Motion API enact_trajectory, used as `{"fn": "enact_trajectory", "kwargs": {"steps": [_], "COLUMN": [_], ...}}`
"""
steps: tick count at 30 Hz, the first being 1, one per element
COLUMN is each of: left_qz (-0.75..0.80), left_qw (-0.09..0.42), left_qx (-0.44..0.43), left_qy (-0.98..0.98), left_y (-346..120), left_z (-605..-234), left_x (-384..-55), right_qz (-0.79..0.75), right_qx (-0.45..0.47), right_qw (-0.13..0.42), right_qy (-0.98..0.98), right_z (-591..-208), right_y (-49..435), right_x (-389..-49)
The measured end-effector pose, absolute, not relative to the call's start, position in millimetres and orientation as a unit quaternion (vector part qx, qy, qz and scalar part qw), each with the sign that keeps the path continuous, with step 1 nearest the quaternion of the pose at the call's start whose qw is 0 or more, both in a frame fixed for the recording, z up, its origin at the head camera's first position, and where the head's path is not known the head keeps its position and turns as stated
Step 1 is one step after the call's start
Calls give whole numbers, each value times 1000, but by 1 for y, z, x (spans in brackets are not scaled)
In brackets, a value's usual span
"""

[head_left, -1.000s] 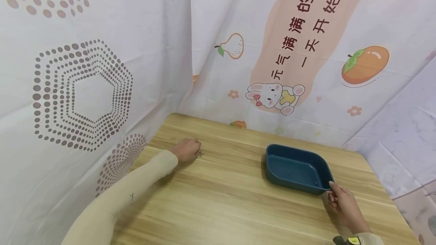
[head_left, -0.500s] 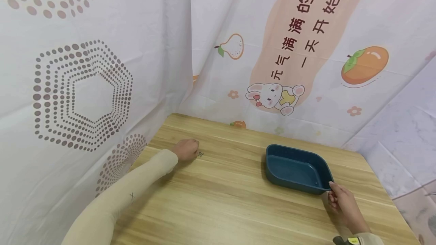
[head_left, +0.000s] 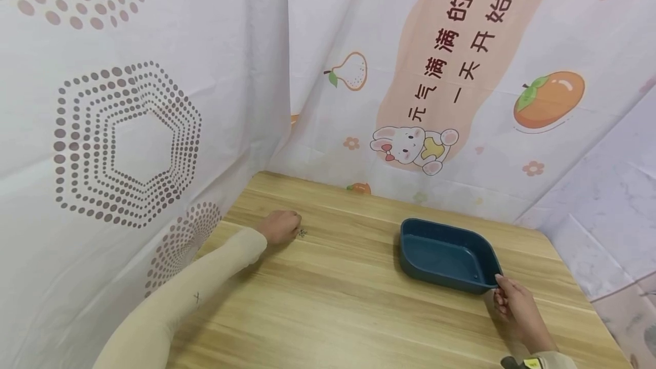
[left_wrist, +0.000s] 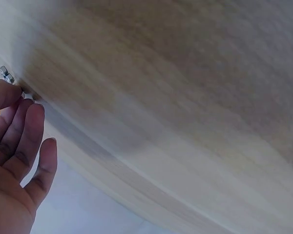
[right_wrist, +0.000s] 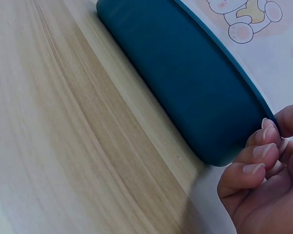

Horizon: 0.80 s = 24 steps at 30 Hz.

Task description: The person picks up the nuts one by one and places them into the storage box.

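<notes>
In the head view, my left hand is at the table's far left, beside a little cluster of small dark metal pieces. The left wrist view shows small shiny metal pieces by the thumb tip. Thumb and forefinger meet in a pinch, seemingly on one such piece, mostly hidden; the other fingers are loosely bent. To the right, my right hand grips the near right corner of a dark teal rectangular tray, thumb on the rim. A tiny shiny bit lies inside it.
A wood-grain table carries everything. White printed cloth hangs behind it, a dotted cloth lines the left side, and a pale marbled cloth borders the right.
My left hand has shifted only slightly beside the metal pieces. The right hand and the tray have stayed in place.
</notes>
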<state>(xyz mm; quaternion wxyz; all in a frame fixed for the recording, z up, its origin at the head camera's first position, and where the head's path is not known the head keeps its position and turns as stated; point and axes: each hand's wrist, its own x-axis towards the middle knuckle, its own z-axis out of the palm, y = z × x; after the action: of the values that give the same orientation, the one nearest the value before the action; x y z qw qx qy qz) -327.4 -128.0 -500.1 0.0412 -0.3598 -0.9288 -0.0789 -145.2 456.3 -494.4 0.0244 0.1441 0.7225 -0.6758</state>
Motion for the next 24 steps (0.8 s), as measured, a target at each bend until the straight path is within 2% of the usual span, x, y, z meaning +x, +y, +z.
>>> {"fn": "enact_trajectory", "kwargs": {"steps": [13,24], "left_qz": [-95,-99], "left_qw": [63,57], "left_qx": [-367,-349], "left_qy": [-923,-930], "left_y": [-131,-130], "left_z": [-502,-496], "left_x": [-327,-324], "right_qz": [-663,-660], "right_qx": [153,151], "right_qw": [30,30], "right_qy": [732,735], "right_z": [-492,-491], "right_y": [454,454], "right_x": [-143,-143]}}
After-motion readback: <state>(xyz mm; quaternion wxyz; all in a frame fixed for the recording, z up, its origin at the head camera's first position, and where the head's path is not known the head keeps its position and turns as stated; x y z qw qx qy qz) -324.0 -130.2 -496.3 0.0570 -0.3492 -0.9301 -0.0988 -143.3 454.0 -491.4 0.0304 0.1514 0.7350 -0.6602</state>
